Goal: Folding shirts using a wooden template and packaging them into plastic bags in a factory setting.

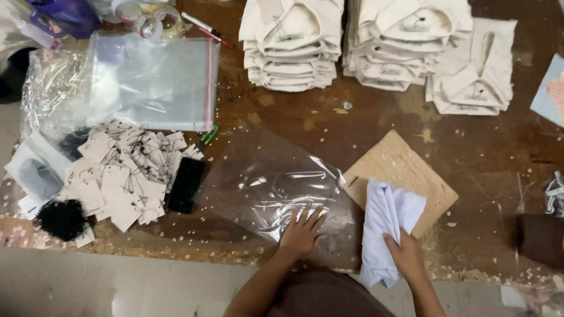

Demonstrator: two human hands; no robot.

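White folded cloth (pixel 386 227) sits bunched in your right hand (pixel 405 253), its upper end draped over the tan square board (pixel 402 177) that serves as the landmark on the brown worktable (pixel 485 162). From the head camera, your right-hand fingers are curled closed around the lower part of the cloth, thumb on top, so the fabric hangs in loose folds instead of lying flat; that grip looks meant to keep the folded piece together.

Just left of the board, a clear plastic bag (pixel 270 181) lies flat and glossy. Your left hand (pixel 301 230) rests on its near edge, palm down, fingers spread wide and gripping nothing; it seems to be pinning the slippery film so it stays put.

Beyond the board, stacks of folded cream garments (pixel 292 37) stand in neat piles. Far left of the board lies a heap of pale paper tags with black strings (pixel 127 175), a small black card (pixel 186 183) beside it, and a pile of clear sleeves with a red strip (pixel 155 81) behind that. Right of the board, near the table's edge, rests a dark brown item (pixel 555 241).
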